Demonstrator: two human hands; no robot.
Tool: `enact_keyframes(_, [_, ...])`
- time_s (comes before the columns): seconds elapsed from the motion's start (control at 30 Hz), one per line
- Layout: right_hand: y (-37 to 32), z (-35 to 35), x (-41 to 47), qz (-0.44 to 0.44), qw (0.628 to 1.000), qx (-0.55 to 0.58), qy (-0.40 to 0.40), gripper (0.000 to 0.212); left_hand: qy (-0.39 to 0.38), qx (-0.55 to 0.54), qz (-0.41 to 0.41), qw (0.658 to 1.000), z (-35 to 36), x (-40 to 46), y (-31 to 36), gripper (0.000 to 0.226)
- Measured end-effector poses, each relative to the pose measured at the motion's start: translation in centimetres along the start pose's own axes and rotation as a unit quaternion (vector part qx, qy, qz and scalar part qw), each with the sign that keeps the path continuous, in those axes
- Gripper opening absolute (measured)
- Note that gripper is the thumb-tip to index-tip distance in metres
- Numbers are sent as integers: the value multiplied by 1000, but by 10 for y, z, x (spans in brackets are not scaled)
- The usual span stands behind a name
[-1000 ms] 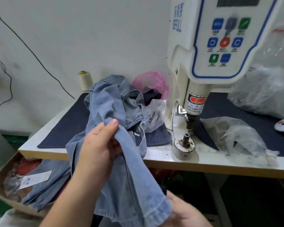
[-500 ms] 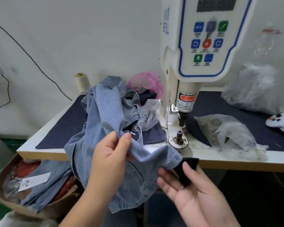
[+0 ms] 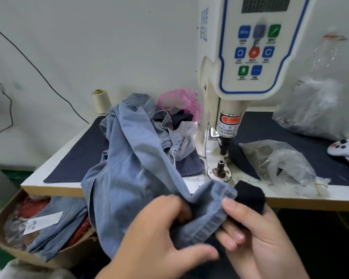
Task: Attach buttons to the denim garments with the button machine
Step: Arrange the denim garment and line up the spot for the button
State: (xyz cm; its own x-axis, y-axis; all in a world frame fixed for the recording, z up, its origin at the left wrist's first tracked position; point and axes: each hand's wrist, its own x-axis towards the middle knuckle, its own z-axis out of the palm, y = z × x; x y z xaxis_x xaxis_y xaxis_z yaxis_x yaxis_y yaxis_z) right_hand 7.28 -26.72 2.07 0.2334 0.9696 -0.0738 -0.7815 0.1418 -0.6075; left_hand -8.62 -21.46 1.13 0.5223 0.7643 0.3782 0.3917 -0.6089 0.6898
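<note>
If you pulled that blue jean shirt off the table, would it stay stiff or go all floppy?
Probably floppy: the denim garment already droops over the table edge in soft folds. It would likely drag rather than slide, since it lies bunched up. The cuff bends easily between the left hand and right hand.

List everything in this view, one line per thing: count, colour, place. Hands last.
button machine: one, white with blue-edged panel, on the table, right of centre
denim garment: one, light blue, draped from the table to both hands
black fabric piece: one, in the right hand, under the denim edge
thread cone: one, cream, back left by the wall
pink bag: one, behind the denim
clear plastic bags: several, right of the machine
cardboard box: one, brown, below the table, holding denim
table: one, white top, dark mat
left hand: grips the denim
right hand: pinches denim and black piece
</note>
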Motion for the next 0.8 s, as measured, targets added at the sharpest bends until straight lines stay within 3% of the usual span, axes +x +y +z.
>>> enact_keyframes(0.07, [-5,4,0,-33,999,-10,-22,55,7,97,49,994,10,-3,2,40])
enact_keyframes(0.13, [-7,4,1,-54,998,-19,-34,41,23,103,77,991,13,0,5,18])
enact_keyframes(0.2, [-8,2,4,-71,997,-24,-30,10,42,4,39,998,6,4,11,16])
enact_keyframes(0.23, [-8,0,5,-81,996,-37,-15,4,44,-87,6,995,0,7,15,23])
enact_keyframes(0.3, [-4,-5,8,-96,991,-97,7,13,54,-240,-55,968,-15,15,21,30])
enact_keyframes(0.4, [8,-10,7,-66,975,-212,20,36,114,-336,-128,926,-31,25,26,24])
enact_keyframes(0.47, [18,-9,5,-43,955,-293,-16,47,125,-372,-158,906,-37,32,25,24])
enact_keyframes(0.6, [28,1,2,-47,929,-348,-117,30,94,-340,-173,919,-44,40,31,26])
enact_keyframes(0.63, [29,1,2,-45,926,-351,-132,28,89,-373,-161,909,-45,38,33,22])
enact_keyframes(0.7, [31,-1,1,-44,919,-365,-141,30,92,-445,-131,881,-47,32,40,20])
enact_keyframes(0.8, [36,-2,0,-53,919,-365,-140,29,116,-435,-119,885,-43,30,33,19])
